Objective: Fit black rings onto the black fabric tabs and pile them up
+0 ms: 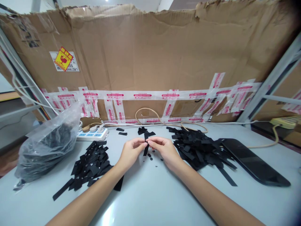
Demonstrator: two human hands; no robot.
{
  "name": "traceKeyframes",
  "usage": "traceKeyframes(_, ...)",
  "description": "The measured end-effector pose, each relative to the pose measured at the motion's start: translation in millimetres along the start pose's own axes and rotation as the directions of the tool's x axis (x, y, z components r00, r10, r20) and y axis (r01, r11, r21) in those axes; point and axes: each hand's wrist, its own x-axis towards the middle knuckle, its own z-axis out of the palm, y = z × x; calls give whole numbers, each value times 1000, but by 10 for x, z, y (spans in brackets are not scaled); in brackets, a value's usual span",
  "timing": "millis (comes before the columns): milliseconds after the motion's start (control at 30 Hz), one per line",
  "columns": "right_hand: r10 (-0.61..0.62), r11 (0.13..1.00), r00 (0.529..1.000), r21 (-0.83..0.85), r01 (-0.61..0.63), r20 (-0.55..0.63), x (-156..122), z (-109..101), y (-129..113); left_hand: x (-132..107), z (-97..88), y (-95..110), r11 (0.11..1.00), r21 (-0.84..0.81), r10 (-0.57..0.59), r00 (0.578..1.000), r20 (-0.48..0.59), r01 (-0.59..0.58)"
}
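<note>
Pinching a black strip (146,150), left hand (131,153) and right hand (163,152) meet at the fingertips, its long axis running forward and back across the fingers

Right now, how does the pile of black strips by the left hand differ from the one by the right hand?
The left-hand pile of black strips shows small round holes, while the right-hand pile of black strips shows none that I can make out. The left-hand pile lies looser and flatter; the right-hand pile looks denser and heaped higher. Both are matte black strips on the same pale table.
</note>
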Motion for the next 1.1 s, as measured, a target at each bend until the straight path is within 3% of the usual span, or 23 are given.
traceKeyframes(467,71,997,996,46,-68,-55,2,-18,38,-9,23,5,999,31,12,997,-81,-9)
traceKeyframes(600,82,996,995,37,-80,-56,2,-11,40,-17,31,0,999,42,9,999,-47,-7)
traceKeyframes(867,-45,999,997,-22,44,-55,22,-13,57,-51,50,28,998,65,25,1000,-11,-25)
traceKeyframes(1100,-21,999,999,34,22,-34,4,3,20,-29,38,-19,996,77,54,998,-18,-53)
